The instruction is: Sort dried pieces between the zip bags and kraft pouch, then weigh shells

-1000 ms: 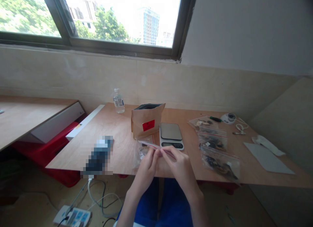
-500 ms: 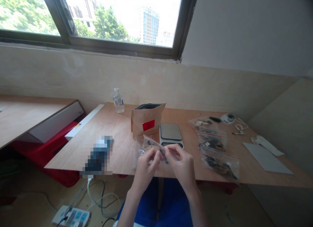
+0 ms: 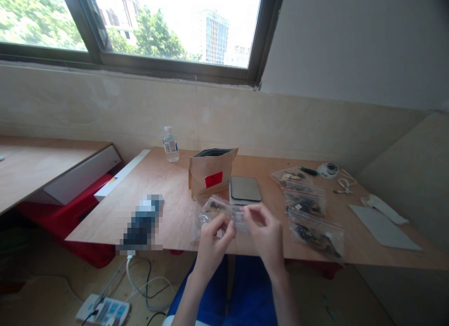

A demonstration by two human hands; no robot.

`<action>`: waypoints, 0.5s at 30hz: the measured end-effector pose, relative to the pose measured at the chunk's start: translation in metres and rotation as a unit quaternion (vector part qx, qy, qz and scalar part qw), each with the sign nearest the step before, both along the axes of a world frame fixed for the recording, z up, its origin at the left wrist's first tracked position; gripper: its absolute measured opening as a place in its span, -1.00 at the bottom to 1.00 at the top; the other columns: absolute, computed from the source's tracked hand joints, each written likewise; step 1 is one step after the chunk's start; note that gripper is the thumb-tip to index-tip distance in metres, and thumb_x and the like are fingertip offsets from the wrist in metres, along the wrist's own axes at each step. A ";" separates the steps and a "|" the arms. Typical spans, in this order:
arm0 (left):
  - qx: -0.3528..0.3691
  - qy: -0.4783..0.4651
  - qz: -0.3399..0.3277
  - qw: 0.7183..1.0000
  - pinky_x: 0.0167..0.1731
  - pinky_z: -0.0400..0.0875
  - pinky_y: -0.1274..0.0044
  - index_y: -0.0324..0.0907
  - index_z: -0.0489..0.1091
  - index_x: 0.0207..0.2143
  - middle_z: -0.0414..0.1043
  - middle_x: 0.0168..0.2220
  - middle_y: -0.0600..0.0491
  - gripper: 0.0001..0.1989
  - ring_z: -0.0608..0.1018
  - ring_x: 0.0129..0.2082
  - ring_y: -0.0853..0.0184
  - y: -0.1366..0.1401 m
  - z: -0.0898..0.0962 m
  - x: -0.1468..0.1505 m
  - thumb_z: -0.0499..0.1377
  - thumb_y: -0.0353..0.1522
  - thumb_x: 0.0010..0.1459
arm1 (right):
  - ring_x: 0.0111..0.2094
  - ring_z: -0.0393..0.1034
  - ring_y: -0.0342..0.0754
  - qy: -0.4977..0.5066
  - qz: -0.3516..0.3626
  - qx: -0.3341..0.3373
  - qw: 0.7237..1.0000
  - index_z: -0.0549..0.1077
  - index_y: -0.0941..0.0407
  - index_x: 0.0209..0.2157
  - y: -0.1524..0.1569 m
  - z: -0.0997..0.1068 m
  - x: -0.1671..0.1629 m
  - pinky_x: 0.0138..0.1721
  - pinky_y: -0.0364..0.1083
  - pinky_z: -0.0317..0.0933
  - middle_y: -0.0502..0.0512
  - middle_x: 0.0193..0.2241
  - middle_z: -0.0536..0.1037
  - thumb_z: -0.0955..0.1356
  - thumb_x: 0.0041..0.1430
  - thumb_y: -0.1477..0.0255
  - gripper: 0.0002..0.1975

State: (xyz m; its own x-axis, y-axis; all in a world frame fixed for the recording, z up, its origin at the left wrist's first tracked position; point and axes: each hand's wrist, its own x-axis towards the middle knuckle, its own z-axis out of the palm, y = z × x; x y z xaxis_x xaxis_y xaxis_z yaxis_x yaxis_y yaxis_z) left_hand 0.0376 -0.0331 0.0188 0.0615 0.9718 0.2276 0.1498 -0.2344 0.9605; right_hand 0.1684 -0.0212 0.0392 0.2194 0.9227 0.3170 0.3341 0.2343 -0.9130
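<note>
In front of me is a clear zip bag (image 3: 213, 208) with some brownish and dark pieces inside. My right hand (image 3: 265, 232) pinches its upper right edge between thumb and fingertips. Lower down, my left hand (image 3: 216, 235) is closed, thumb against fingers, at the near side of the same bag. Just behind the bag stands an open brown paper pouch (image 3: 199, 175) with a red label. A kitchen scale (image 3: 245, 189) sits to the right of the pouch, its front partly covered by the bag and my right hand.
Several filled zip bags (image 3: 314, 237) lie in a column on the right. Beyond them are a screwdriver (image 3: 309, 171), a white dome camera (image 3: 328, 170) and a white sheet (image 3: 382, 228). A water bottle (image 3: 170, 146) stands at the back left; a pixelated phone (image 3: 142, 223) lies at the left.
My right hand has moved slightly up and right, drawing the bag's edge straighter. My left hand has dropped a little, and the bag now lies flatter before the scale.
</note>
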 end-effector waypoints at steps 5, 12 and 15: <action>0.028 0.022 -0.007 0.999 -0.47 0.22 0.58 -0.18 0.28 -0.59 0.31 -0.59 0.10 -0.70 0.38 -0.52 0.40 -0.008 0.001 0.001 0.04 -0.28 0.19 | -0.47 0.48 -0.03 0.139 -0.129 0.040 0.981 0.38 0.15 -0.39 0.016 0.010 0.022 -0.47 -0.11 0.35 0.18 -0.40 0.59 0.36 0.08 0.20 -0.72; -0.041 -0.144 0.042 0.988 -0.05 0.29 0.49 -0.15 0.35 -0.16 0.44 -0.15 -0.01 -0.63 0.44 -0.08 0.29 0.008 -0.022 0.006 -0.04 -0.09 0.23 | -0.56 0.44 -0.12 0.207 -0.057 0.045 0.976 0.37 0.14 -0.39 0.015 0.023 0.014 -0.50 -0.14 0.33 0.12 -0.40 0.60 0.36 0.09 0.20 -0.72; -0.077 -0.245 -0.002 0.966 0.07 0.24 0.40 -0.12 0.19 0.11 0.31 0.10 -0.08 -0.42 0.35 0.11 0.23 0.014 -0.037 0.012 -0.05 0.03 0.17 | -0.54 0.45 -0.09 0.213 0.012 -0.006 0.977 0.35 0.13 -0.38 0.016 0.017 0.001 -0.49 -0.12 0.36 0.11 -0.43 0.59 0.33 0.11 0.17 -0.71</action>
State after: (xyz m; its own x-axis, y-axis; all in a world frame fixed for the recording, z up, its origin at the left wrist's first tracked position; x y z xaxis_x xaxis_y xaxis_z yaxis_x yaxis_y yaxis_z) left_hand 0.0501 -0.0187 -0.0178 -0.0131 0.9964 0.0840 -0.3334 -0.0835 0.9391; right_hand 0.1698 -0.0055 0.0566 0.3068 0.9325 0.1907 -0.0834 0.2260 -0.9706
